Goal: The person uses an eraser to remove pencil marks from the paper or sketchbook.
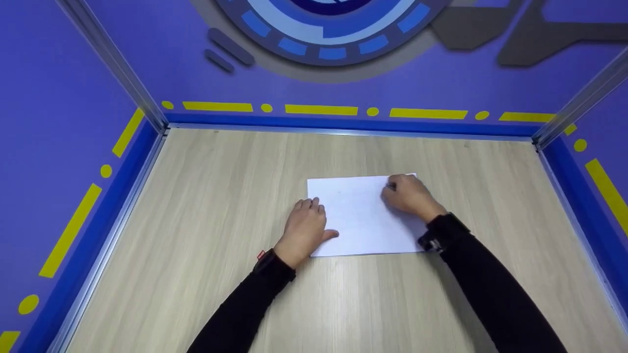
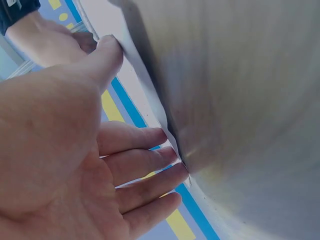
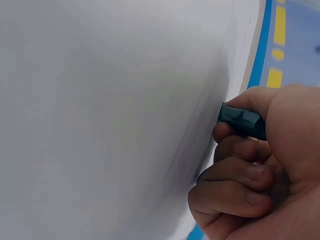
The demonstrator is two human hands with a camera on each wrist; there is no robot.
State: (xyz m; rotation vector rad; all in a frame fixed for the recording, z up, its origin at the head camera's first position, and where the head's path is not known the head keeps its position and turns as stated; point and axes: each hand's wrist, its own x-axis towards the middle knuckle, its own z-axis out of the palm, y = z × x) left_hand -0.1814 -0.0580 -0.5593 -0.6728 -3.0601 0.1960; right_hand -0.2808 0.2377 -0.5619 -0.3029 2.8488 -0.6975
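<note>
A white sheet of paper [image 1: 360,220] lies on the wooden table. My left hand [image 1: 305,225] rests at its left edge, thumb spread over the sheet. In the left wrist view the fingers [image 2: 145,165] of this hand are fairly straight, their tips right at the slightly lifted paper edge. Near the sheet's top right corner, my right hand [image 1: 407,196] pinches a small dark-teal block [image 3: 242,121] between thumb and forefinger. One end of the block meets the paper surface, and the other fingers curl beneath. Part of the block is hidden in the hand; its exact kind I cannot tell.
The pale wood-grain table [image 1: 211,211] extends around the sheet. Blue-purple panels with yellow markings [image 1: 321,110] stand at the back and both sides, with metal rails [image 1: 343,131] along the table's edges. Black sleeves [image 1: 490,289] and wrist bands cover the forearms.
</note>
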